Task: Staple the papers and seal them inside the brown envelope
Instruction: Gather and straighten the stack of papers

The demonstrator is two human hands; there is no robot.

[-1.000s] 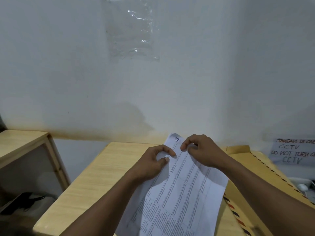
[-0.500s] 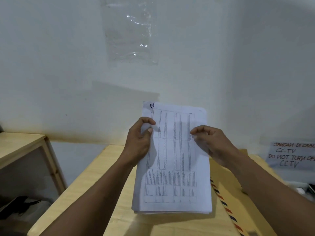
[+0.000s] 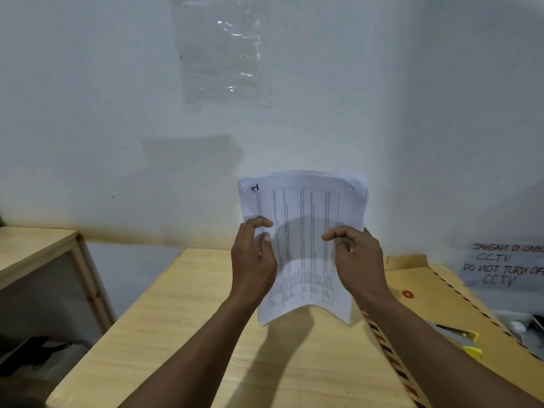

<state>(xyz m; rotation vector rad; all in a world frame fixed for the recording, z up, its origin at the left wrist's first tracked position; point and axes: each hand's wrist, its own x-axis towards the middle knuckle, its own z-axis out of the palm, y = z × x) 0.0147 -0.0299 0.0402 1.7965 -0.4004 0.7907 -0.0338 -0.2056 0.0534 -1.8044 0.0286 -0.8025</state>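
Brown paper envelope with striped border (image 3: 435, 307) flat on light wooden tabletop (image 3: 188, 325), right of frame, flap end toward wall; contents not visible. Stack of white printed papers (image 3: 303, 245) upright at frame centre, lower edge bowed above tabletop. Left hand (image 3: 253, 260) grip pinched on left edge, right hand (image 3: 357, 260) on right edge. Open tabletop lower left. Handwritten CCTV sign (image 3: 503, 267) far right; yellow-tipped items lower right, unclear.

Dim, bluish light cast overall. Soft shadows thrown by white printed papers (image 3: 303, 240) onto pale wall (image 3: 117, 113) and light wooden table (image 3: 206, 334). Glare seen on clear plastic sleeve (image 3: 225, 51). Edges bowed by wide lens.
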